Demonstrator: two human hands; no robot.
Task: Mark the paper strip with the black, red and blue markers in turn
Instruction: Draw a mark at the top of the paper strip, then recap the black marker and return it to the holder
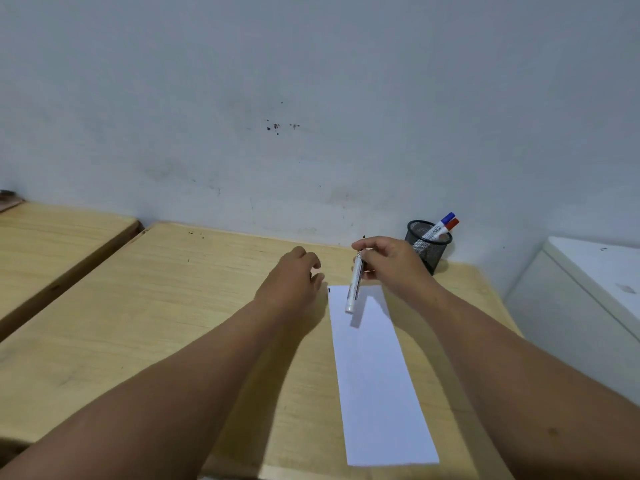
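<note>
Right hand (388, 259) at 12 o'clock of the paper strip (375, 368), fingers closed on the upper end of a marker (356, 282) with a dark tip poking up past the knuckles and the white barrel hanging down over the strip's far end, probably the black one, uncapped for use. Left hand (294, 275) at 10 o'clock of the strip, fingers curled loosely, possibly around a cap, though not clear; likely placed to steady the paper. Red marker (450, 226) and blue marker (445, 220) upright in a mesh cup (427, 249) at 1 o'clock on the desk (173, 306), within reach for later turns.
</note>
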